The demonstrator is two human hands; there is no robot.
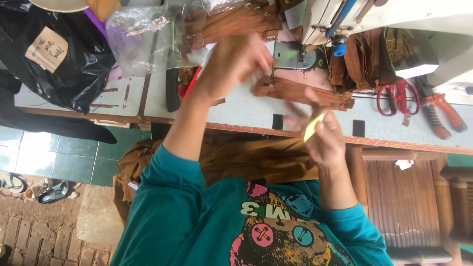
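My left hand point(236, 64) is up over the pale grey sewing table point(236, 106), and it is so smeared in the view that I can only say the fingers look loosely spread. I cannot tell whether they have hold of anything.

My right hand point(322, 140) is nearer to me, at the table's near edge. Its thumb and fingers are pinched shut on a small flat yellow-green piece point(314, 127), perhaps chalk or a plastic tool.

The long strip of rust-brown fabric point(300, 93) lies flat on the table between my hands. Its long axis runs left to right and slopes slightly nearer at the right end. Its left end sits just beside my left fingertips, and its middle lies just beyond my right hand, so the left hand is closer to that end.

- **Far:** the white sewing machine point(374, 19).
- **Right:** red-handled scissors point(398, 97) and orange-handled pliers point(443, 116).
- **Far left:** a black plastic bag point(59, 54) beside a clear plastic bag point(143, 34).
- **My lap:** more brown cloth point(256, 160) is heaped there.
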